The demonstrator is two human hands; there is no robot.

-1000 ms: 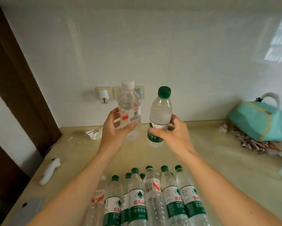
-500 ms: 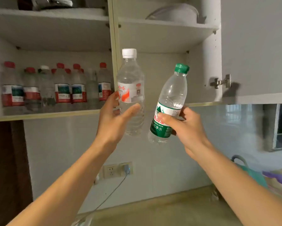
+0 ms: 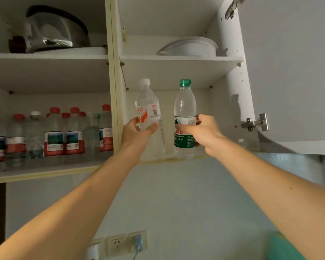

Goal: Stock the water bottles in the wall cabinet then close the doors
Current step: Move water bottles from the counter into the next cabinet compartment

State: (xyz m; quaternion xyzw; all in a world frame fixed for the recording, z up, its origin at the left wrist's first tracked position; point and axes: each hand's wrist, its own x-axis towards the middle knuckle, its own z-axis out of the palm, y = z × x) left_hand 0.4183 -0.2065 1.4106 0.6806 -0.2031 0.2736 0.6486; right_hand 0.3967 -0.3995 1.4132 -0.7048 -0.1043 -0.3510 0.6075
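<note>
The left hand (image 3: 139,133) grips a white-capped bottle (image 3: 148,117) and the right hand (image 3: 201,131) a green-capped bottle (image 3: 185,119), each clamped around the middle, both bottles nearly upright (the left one leaning slightly). They hang just at the front edge of the right compartment's lower shelf (image 3: 204,156), directly ahead; red-capped bottles (image 3: 64,136) fill the left compartment, and the cabinet door (image 3: 293,72) stands open.

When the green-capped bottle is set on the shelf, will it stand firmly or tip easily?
The green-capped bottle looks full, so probably heavy enough to stand steady. It is tall and narrow, so a nudge might tip it. Its smooth clear plastic may slip in the right hand.
</note>
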